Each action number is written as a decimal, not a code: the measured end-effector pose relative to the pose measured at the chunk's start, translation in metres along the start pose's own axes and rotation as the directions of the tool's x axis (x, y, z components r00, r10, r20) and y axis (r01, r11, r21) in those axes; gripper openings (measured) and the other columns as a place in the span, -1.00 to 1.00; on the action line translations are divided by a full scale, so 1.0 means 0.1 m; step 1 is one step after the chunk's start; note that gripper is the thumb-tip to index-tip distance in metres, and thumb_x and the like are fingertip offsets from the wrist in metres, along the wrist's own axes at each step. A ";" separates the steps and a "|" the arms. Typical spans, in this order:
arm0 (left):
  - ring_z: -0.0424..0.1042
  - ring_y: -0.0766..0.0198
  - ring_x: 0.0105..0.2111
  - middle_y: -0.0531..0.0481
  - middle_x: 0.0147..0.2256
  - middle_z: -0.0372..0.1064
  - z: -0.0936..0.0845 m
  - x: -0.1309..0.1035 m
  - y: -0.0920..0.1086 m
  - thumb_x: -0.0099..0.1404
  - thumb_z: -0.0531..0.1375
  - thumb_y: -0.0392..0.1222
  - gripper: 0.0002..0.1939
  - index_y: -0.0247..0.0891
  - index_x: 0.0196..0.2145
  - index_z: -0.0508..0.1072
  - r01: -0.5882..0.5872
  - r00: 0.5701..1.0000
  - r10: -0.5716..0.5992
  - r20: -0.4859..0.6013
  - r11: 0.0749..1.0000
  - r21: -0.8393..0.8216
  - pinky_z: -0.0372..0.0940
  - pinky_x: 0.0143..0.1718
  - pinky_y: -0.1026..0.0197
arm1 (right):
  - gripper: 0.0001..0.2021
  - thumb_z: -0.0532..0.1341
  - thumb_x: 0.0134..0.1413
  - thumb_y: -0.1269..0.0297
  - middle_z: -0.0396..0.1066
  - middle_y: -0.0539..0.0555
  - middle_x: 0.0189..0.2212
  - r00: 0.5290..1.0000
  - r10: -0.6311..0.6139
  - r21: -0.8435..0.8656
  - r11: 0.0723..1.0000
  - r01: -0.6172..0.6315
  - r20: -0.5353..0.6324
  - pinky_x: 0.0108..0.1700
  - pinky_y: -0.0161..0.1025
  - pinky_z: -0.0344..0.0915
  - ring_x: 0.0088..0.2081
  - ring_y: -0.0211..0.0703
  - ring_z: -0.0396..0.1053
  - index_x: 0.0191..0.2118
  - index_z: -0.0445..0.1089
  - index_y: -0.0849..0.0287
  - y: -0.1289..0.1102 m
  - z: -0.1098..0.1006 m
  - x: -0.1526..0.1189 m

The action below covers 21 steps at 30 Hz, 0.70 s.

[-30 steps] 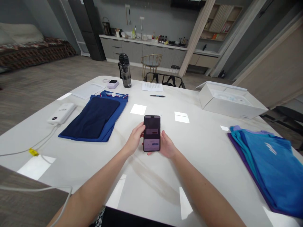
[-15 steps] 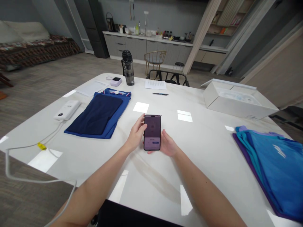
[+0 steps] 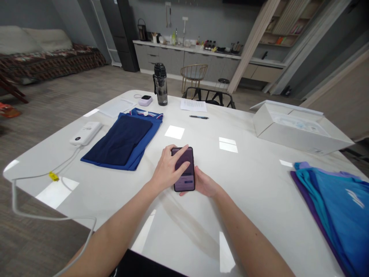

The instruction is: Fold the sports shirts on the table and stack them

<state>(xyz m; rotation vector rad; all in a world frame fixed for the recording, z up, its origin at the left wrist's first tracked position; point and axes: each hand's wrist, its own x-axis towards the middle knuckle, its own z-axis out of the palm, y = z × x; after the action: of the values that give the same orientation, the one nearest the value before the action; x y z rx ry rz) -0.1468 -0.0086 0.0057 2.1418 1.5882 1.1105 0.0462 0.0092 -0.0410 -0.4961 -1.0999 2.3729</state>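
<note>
- Over the white table, near its front edge, the phone was held by the right hand, its thumb laid along the right edge and other fingers tucked beneath; how these were set could not be told.
- The left hand was poised over the screen, its thumb and forefinger spread apart; whether the glass was touched could not be told. Its remaining fingers were bent near the phone's upper left corner.
- The box was seen open at the far right of the table, its lid folded back; pale bluish contents were held inside, too blurred to be named.
- The bottle was stood upright and capped at the far edge; its dark, see-through body kept its contents from being made out.
- The purple gadget was placed beside the bottle, and the pen was laid before the printed paper.
- Navy cloth was laid on the blue shirt, with the power bank to its left.
- Compared with the earlier frames, the left hand had been shifted from the phone's left edge to above the screen, and the single panel low on the screen had been left showing.
</note>
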 end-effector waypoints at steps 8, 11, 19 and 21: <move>0.29 0.11 0.15 -0.12 0.12 0.23 0.04 0.01 0.01 0.40 0.19 -0.08 -0.49 -0.06 0.28 0.31 -0.002 0.992 -0.039 -0.117 0.945 -0.326 0.20 0.23 0.01 | -0.29 0.13 0.23 -0.29 0.35 0.27 0.21 1.000 -0.007 0.011 1.000 0.007 0.021 -0.14 0.11 0.53 0.07 0.16 0.45 0.33 0.20 0.04 -0.02 0.01 -0.01; 0.39 0.15 0.03 -0.09 0.01 0.37 0.05 0.02 0.01 0.39 0.20 -0.09 -0.61 -0.13 0.14 0.43 0.075 0.966 -0.187 -0.176 0.860 -0.504 0.30 0.07 0.11 | -0.28 0.13 0.22 -0.30 0.38 0.28 0.16 0.999 0.007 -0.010 1.000 -0.007 0.033 -0.18 0.08 0.55 0.05 0.15 0.46 0.33 0.21 0.06 -0.02 0.00 -0.01; 0.44 0.22 -0.23 0.01 -0.28 0.46 0.05 0.05 0.02 0.28 0.29 -0.04 -0.80 -0.22 -0.26 0.53 0.208 0.884 -0.408 -0.228 0.780 -0.591 0.30 -0.14 0.19 | -0.29 0.24 0.15 -0.25 0.41 0.28 0.09 0.999 0.030 -0.100 0.995 -0.027 0.025 -0.32 -0.05 0.57 -0.09 0.08 0.50 0.27 0.26 0.10 -0.05 0.08 -0.01; 0.44 0.20 -0.23 0.00 -0.29 0.48 0.04 0.05 0.03 0.32 0.25 0.00 -0.77 -0.23 -0.27 0.55 0.209 0.884 -0.420 -0.208 0.750 -0.628 0.30 -0.13 0.18 | -0.28 0.23 0.16 -0.26 0.40 0.28 0.10 0.999 0.028 -0.095 0.995 -0.026 0.023 -0.32 -0.04 0.57 -0.08 0.09 0.50 0.28 0.24 0.09 -0.06 0.09 -0.01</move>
<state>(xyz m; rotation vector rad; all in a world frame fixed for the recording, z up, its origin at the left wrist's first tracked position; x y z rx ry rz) -0.1415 -0.0041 0.0073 1.2623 1.3976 1.6420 0.0437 0.0063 -0.0310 -0.5195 -1.2285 2.3643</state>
